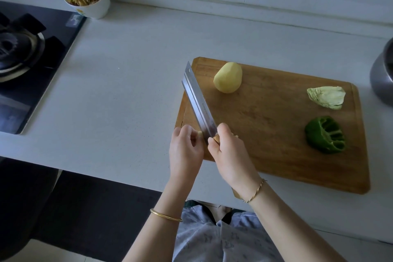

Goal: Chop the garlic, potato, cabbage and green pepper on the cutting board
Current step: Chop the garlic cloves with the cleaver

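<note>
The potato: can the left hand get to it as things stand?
Probably not directly. The left hand pinches a small pale piece, and the cleaver, held by the right hand, stands between it and the potato. It would need to pass round the blade.

No text can be read. A faint engraved line is seen on the flat of the broad steel cleaver, just beyond the right hand gripping its handle, but its characters are too small. A pale sticker on the black glass stove top, far left of the left hand, is blurred. A small yellow-orange mark on the white round bowl beyond it is not legible.
</note>
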